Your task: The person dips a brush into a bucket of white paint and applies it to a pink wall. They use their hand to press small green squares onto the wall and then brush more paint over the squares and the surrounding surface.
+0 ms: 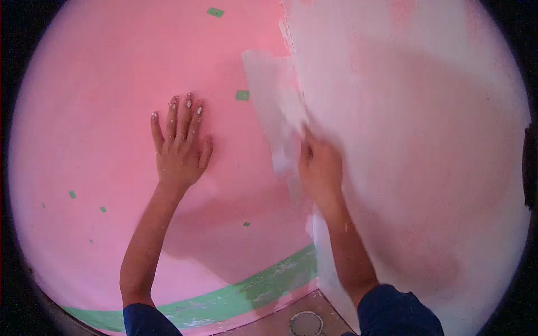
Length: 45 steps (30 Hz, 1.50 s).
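While your left hand (pixel 179 148) lies open and empty, fingers spread flat on the pink wall (pixel 84 112), your right hand (pixel 320 168) is closed on the putty blade (pixel 274 106) at the corner seam (pixel 290 47): press its edge flat, stroking evenly toward the white-coated wall (pixel 437 140).

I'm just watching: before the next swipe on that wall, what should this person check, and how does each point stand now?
1. Right hand grips the wide blade: ok, closed on its lower end.
2. Blade flat against the surface: cannot tell, blurred.
3. Left hand out of the blade's path: ok, spread flat on the pink wall, apart from it.
4. White coat even: not ok, pink shows through in patches.
5. Green band at the base clean: not ok, pale smears on it.
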### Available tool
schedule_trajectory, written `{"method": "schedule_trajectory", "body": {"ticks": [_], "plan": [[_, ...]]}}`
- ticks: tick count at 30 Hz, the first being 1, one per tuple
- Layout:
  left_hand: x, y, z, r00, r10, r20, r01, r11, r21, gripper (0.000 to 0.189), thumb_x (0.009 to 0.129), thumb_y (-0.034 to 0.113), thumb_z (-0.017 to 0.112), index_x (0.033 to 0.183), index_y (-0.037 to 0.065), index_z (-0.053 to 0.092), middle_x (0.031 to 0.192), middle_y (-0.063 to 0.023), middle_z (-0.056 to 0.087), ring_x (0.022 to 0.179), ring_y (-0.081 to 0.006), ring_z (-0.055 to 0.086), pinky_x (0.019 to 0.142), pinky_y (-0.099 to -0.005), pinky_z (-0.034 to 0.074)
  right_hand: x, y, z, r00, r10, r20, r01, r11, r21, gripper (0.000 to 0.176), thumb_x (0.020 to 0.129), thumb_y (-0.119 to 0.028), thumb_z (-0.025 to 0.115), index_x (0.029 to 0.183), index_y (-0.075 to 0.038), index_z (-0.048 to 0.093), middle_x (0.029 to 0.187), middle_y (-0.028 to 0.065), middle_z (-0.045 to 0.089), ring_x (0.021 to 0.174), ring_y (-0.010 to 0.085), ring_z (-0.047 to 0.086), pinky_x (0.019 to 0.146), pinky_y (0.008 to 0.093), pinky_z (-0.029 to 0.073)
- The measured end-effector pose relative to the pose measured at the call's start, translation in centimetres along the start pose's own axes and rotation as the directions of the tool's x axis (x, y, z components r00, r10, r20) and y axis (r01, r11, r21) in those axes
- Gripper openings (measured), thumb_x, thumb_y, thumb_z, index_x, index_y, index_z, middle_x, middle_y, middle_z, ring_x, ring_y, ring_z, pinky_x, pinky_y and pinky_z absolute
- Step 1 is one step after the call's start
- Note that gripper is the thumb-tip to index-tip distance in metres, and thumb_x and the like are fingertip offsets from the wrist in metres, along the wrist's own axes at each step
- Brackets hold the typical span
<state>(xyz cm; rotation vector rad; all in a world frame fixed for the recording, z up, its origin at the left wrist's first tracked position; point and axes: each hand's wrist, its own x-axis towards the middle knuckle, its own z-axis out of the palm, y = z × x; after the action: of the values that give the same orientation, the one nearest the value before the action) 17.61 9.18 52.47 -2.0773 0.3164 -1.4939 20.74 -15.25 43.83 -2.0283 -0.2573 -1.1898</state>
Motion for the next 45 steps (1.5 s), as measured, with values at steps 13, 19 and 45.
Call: {"method": "schedule_trajectory", "body": {"ticks": [13, 19, 45], "plan": [[0.3, 0.4, 0.3, 0.999, -0.021, -0.038, 0.022, 0.999, 0.030, 0.057, 0.090, 0.034, 0.041, 0.141, 0.013, 0.028, 0.149, -0.0101, 0.019, 0.138, -0.0284, 0.015, 0.109, -0.0535, 0.003, 3.4, -2.0, -5.3, 0.986, 0.016, -0.168, 0.030, 0.963, 0.269, 0.029, 0.090, -0.017, 0.044, 0.106, 0.002, 0.059, 0.074, 0.0245, 0.059, 0.070, 0.0380, 0.061, 0.062, 0.0449, 0.047], [0.3, 0.4, -0.1, 0.999, -0.033, 0.007, 0.033, 0.999, 0.013, 0.058, 0.090, 0.035, 0.041, 0.142, 0.014, 0.027, 0.149, -0.0097, 0.019, 0.138, -0.0278, 0.014, 0.109, -0.0542, 0.003, -7.9, 1.7, -1.3, 0.921, 0.219, 0.322, -0.213, 0.975, -0.055, 0.034, 0.088, -0.018, 0.047, 0.118, -0.003, 0.056, 0.072, 0.0223, 0.060, 0.067, 0.0364, 0.061, 0.064, 0.0463, 0.049], [0.0, -0.1, 0.4, 0.997, -0.022, -0.071, 0.017, 0.997, -0.073, 0.062, 0.088, 0.036, 0.047, 0.142, 0.013, 0.028, 0.148, -0.0093, 0.022, 0.138, -0.0281, 0.017, 0.109, -0.0546, 0.005, 0.8, -7.3, -0.3, 0.982, -0.123, 0.142, 0.128, 0.991, -0.028, 0.036, 0.086, -0.015, 0.051, 0.121, -0.009, 0.054, 0.079, 0.0211, 0.060, 0.066, 0.0356, 0.059, 0.060, 0.0474, 0.048]]}}
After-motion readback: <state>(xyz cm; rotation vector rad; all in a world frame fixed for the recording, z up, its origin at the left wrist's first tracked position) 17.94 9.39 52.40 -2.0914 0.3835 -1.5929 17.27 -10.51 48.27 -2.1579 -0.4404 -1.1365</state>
